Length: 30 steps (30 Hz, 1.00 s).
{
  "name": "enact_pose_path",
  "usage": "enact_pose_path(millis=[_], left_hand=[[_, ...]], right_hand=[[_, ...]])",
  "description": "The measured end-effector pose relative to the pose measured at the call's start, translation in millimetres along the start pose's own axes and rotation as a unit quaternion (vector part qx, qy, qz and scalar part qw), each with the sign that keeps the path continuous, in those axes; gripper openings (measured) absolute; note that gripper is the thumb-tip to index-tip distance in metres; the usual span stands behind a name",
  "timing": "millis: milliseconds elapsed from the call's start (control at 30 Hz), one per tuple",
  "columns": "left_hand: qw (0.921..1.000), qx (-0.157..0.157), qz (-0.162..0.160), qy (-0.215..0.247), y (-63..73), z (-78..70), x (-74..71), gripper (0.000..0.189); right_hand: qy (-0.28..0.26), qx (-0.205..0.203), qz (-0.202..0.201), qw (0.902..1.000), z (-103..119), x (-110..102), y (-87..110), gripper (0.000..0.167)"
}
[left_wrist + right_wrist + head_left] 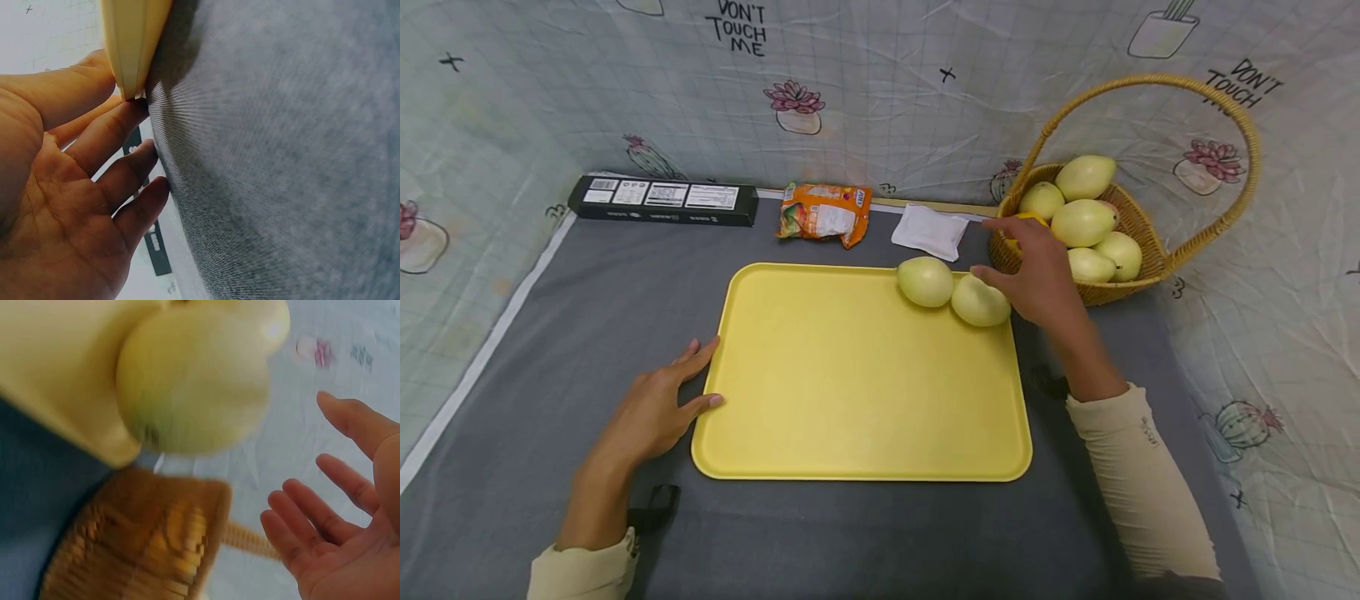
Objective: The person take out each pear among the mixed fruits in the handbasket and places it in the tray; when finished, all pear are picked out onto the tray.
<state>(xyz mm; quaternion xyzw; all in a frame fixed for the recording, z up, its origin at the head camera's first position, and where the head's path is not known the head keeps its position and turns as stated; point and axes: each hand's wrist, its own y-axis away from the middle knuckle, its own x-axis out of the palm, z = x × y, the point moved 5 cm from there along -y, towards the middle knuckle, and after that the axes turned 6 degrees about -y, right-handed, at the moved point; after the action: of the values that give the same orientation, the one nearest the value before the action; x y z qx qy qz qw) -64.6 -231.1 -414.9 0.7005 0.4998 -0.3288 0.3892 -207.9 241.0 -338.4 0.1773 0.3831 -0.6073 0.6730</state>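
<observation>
In the head view my left hand (658, 408) touches the left edge of a yellow tray (857, 383), its thumb over the rim. The left wrist view shows its fingers nearly straight against the tray's edge (131, 56) and the cloth. Two pale yellow-green oval fruits lie side by side at the tray's back right corner: a left fruit (925, 282) and a right fruit (981, 300). My right hand (1041, 275) hovers between the right fruit and a wicker basket (1138, 287), fingers spread. Nothing is in its grasp in the right wrist view.
The basket has a tall arched handle (1251, 150) and holds several similar fruits (1084, 222); something yellow (1030, 218) is partly hidden by my hand. Behind the tray lie a white packet (930, 231), an orange snack bag (826, 212) and a long black box (662, 200).
</observation>
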Motion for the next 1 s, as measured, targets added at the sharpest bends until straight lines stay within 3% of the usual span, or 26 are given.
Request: enact_pose_path(millis=[233,500,667,833,1000], left_hand=[[1.0,-0.001,-0.001,-0.009,1.1,0.7,0.0,0.089],[0.9999,-0.006,0.005,-0.012,-0.3,2.5,1.3,0.09],[0.9999,-0.005,0.007,-0.012,-0.9,2.9,2.0,0.09],[0.9999,-0.004,0.008,-0.012,-0.6,2.0,2.7,0.09],[0.9999,-0.003,0.005,-0.011,-0.4,2.1,3.2,0.09]], right_hand=[[0.007,0.031,-0.079,0.9964,-19.3,-37.4,-0.3,0.061],[0.011,0.07,-0.146,0.9868,-58.4,-70.7,0.4,0.061],[0.035,0.091,-0.147,0.9843,-83.4,-80.0,-4.6,0.066],[0.052,0.146,-0.119,0.9807,-100.4,-83.8,-11.2,0.071],[0.035,0.18,-0.091,0.9788,-109.6,-82.2,-18.4,0.074]])
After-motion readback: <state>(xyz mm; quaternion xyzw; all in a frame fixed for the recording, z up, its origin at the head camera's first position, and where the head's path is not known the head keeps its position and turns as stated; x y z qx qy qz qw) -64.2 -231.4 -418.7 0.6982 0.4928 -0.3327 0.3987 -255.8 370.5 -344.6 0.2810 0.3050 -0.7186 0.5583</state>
